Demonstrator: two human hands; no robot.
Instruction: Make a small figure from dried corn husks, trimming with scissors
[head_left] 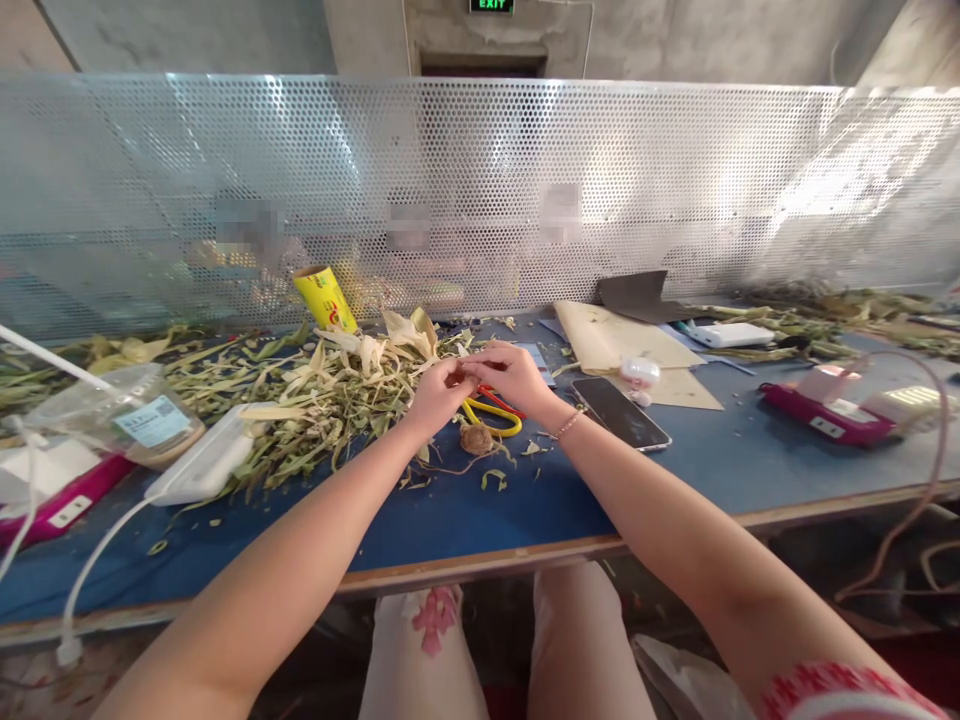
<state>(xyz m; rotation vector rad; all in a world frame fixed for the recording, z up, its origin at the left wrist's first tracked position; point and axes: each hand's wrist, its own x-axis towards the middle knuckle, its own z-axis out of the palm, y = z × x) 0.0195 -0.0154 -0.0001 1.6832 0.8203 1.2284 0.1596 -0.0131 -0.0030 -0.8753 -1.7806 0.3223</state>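
My left hand (pixel 441 392) and my right hand (pixel 512 376) meet above the blue table, fingertips pinched together. Whatever lies between the fingers is too small to make out. Just below my right hand are yellow-handled scissors (pixel 499 427) and a red-orange item (pixel 501 402), partly covered by the hand. A brown ball of twine (pixel 475 439) sits in front of the yellow handle. Left of my hands spreads a heap of dried stems and leaves (pixel 322 415), with pale husks (pixel 397 343) on top.
A phone (pixel 621 412), a white earphone case (pixel 640 373) and brown paper (pixel 600 335) lie at right. Magenta power strips (pixel 825 415) stand farther right. At left are a plastic cup (pixel 154 420) and a white power bank (pixel 210 455). A perforated metal screen (pixel 480 200) stands behind.
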